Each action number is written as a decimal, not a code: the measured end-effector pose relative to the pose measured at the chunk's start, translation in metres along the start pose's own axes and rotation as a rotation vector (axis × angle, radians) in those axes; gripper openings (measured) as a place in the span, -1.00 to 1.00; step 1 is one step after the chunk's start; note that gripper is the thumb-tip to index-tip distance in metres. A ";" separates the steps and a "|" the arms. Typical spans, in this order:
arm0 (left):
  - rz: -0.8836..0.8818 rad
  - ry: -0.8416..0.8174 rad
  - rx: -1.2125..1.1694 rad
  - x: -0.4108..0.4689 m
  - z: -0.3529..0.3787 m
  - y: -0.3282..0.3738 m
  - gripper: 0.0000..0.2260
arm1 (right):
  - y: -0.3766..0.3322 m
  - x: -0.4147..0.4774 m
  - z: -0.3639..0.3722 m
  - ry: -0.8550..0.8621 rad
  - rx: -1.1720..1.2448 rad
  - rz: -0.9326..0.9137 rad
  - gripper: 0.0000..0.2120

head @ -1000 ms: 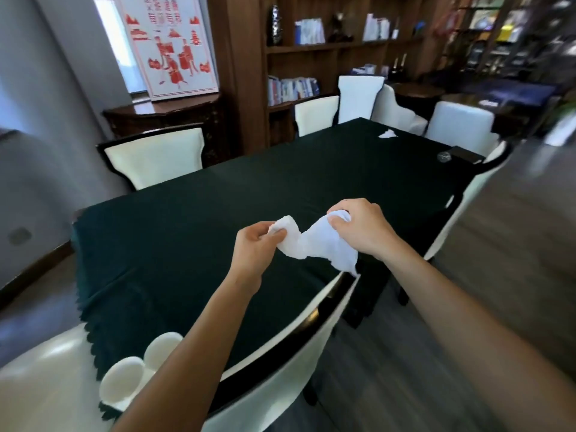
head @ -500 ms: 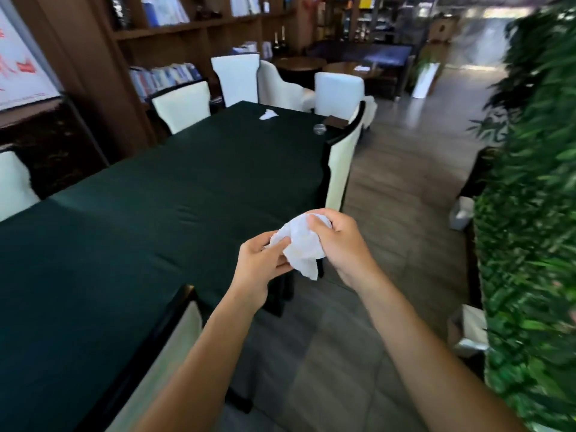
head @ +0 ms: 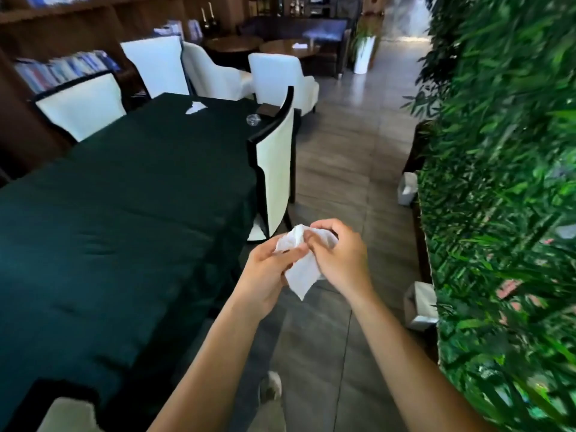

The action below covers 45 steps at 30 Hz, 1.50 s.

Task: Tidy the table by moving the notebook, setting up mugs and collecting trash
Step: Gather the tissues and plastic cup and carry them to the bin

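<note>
A crumpled white tissue (head: 301,272) is held between both hands over the floor, just right of the table's edge. My left hand (head: 268,272) grips its left side and my right hand (head: 339,257) closes over its top. The long table with a dark green cloth (head: 124,213) fills the left. At its far end lie another white tissue (head: 194,107), a small clear wrapper (head: 253,119) and a dark notebook (head: 268,110). No mugs are in view.
A white chair with black frame (head: 276,169) stands at the table's right side, more white chairs at the far end. A green plant wall (head: 505,182) lines the right, with two white lined bins (head: 420,307) (head: 407,188) at its foot. Tiled floor runs between.
The view has swung right, away from the table toward the floor and plant wall. My hands have come together and bunched the tissue, which was stretched between them before.
</note>
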State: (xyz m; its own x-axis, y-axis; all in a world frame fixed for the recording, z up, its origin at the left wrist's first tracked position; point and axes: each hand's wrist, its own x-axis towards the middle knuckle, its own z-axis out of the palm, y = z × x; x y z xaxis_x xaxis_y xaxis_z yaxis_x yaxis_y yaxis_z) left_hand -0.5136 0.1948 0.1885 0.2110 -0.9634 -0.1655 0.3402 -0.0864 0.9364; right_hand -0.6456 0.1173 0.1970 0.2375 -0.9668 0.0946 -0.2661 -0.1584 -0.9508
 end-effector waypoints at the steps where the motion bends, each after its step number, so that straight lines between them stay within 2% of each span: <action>1: -0.014 0.001 0.001 0.013 0.002 0.000 -0.80 | 0.003 0.010 -0.004 0.010 -0.019 0.009 -0.85; 6: -0.085 0.063 -0.045 0.089 0.010 0.006 -0.82 | 0.019 0.071 -0.018 -0.080 -0.039 0.055 -0.87; 9: -0.089 0.110 -0.011 0.140 0.015 0.014 -0.82 | 0.020 0.113 -0.020 -0.052 -0.064 0.010 -0.90; 15: -0.073 -0.051 0.021 0.239 0.017 0.030 -0.85 | 0.021 0.208 -0.024 0.116 -0.004 0.098 -0.97; 20: -0.058 -0.082 0.028 0.303 0.014 0.032 -0.75 | 0.028 0.260 -0.019 0.118 0.049 0.135 -0.86; 24: -0.052 -0.081 0.014 0.343 0.007 0.031 -0.66 | 0.039 0.288 -0.012 0.101 0.112 0.124 -0.62; 27: -0.067 -0.062 0.060 0.372 0.007 0.027 -0.75 | 0.050 0.315 -0.010 0.067 0.117 0.132 -0.62; 29: -0.086 -0.038 0.068 0.388 0.010 0.025 -0.81 | 0.060 0.333 -0.013 0.031 0.116 0.144 -0.71; 32: -0.129 0.013 0.017 0.421 0.016 0.021 -0.85 | 0.077 0.362 -0.023 0.032 0.174 0.203 -0.94; 36: -0.138 0.101 0.020 0.472 0.032 0.013 -0.81 | 0.101 0.415 -0.039 0.067 0.267 0.268 -0.79; 38: -0.124 0.144 0.051 0.504 0.045 0.011 -0.86 | 0.112 0.452 -0.048 0.058 0.264 0.280 -0.80; 42: -0.078 0.301 0.073 0.571 0.068 0.021 -0.80 | 0.122 0.532 -0.071 0.080 0.329 0.284 -0.80; 45: -0.074 0.397 0.055 0.615 0.077 0.033 -0.83 | 0.128 0.587 -0.088 0.105 0.374 0.281 -0.86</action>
State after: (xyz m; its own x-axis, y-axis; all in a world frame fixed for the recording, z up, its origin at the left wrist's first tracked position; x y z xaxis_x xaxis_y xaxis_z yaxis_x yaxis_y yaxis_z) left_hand -0.4425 -0.4203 0.1414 0.5285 -0.7822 -0.3299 0.3210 -0.1757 0.9307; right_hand -0.6225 -0.4884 0.1565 0.1038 -0.9799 -0.1702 0.0530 0.1763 -0.9829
